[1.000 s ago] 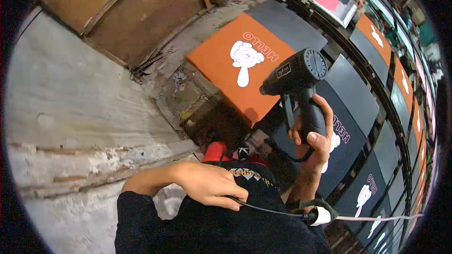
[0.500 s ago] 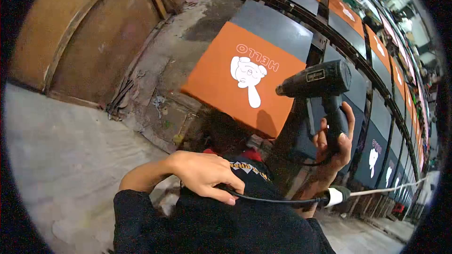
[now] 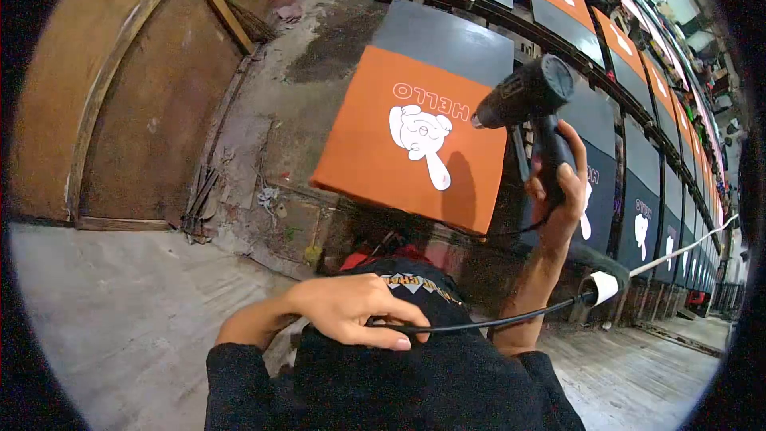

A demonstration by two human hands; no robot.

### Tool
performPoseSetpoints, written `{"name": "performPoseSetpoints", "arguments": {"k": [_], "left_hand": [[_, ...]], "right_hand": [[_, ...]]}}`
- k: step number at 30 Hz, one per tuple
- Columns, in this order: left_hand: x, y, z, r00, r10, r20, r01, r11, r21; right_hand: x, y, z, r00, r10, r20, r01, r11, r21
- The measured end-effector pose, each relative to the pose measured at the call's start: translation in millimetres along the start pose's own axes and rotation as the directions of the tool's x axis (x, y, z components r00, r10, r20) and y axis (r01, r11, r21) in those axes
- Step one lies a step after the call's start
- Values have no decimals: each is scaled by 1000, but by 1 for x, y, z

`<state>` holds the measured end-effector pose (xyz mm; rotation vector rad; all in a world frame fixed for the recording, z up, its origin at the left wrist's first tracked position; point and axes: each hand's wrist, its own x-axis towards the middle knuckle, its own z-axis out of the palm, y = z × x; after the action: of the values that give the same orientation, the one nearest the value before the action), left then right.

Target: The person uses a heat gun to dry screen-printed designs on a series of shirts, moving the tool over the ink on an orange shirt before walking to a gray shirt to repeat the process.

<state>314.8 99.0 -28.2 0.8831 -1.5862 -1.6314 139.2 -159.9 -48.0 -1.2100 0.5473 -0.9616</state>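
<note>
My right hand (image 3: 565,179) is wrapped round the handle of a black heat gun (image 3: 527,94), raised over the near panel. Its nozzle points left, just beside the outlined HELLO lettering. Beneath it lies an orange fabric piece (image 3: 359,132) with a white cartoon figure (image 3: 423,136) printed on it, and the gun's shadow falls on its right part. Low in front of my body, my left hand (image 3: 351,309) is closed on a black power cord (image 3: 495,323). The cord runs right to a white connector (image 3: 604,287) on a pale cable.
Dark metal rails (image 3: 479,6) carry rows of grey boards (image 3: 447,36) with orange and dark printed pieces, stretching off to the right. Brown wooden panels (image 3: 159,96) stand at left. A concrete floor (image 3: 144,303) with scattered debris lies below.
The heat gun has shifted up and left over the orange piece, nearer the lettering. My left hand keeps the cord, now slightly further right. The view has turned a little.
</note>
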Motion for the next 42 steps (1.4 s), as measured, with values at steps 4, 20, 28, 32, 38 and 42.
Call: {"name": "performPoseSetpoints", "arguments": {"k": [4, 20, 28, 32, 38, 42], "left_hand": [[2, -11, 9, 994, 9, -106, -13, 999, -38], [26, -18, -7, 994, 52, -99, -52, 999, 2], [19, -27, -19, 993, 108, -39, -107, 994, 10], [14, -28, -23, 996, 71, 44, -73, 997, 37], [16, -34, -17, 986, 162, -30, -163, 986, -31], [16, -27, -26, 996, 57, 75, -58, 998, 0]], "right_hand": [[11, 11, 11, 995, 88, 37, -84, 992, -97], [62, 49, 67, 948, 154, 278, -143, 988, -60], [68, 64, 102, 914, 172, 366, -153, 985, -82], [65, 57, 92, 969, 155, 194, -131, 982, -133], [47, 36, 36, 968, 202, 150, -183, 975, -127], [33, 25, 33, 992, 86, -94, -105, 969, -222]]}}
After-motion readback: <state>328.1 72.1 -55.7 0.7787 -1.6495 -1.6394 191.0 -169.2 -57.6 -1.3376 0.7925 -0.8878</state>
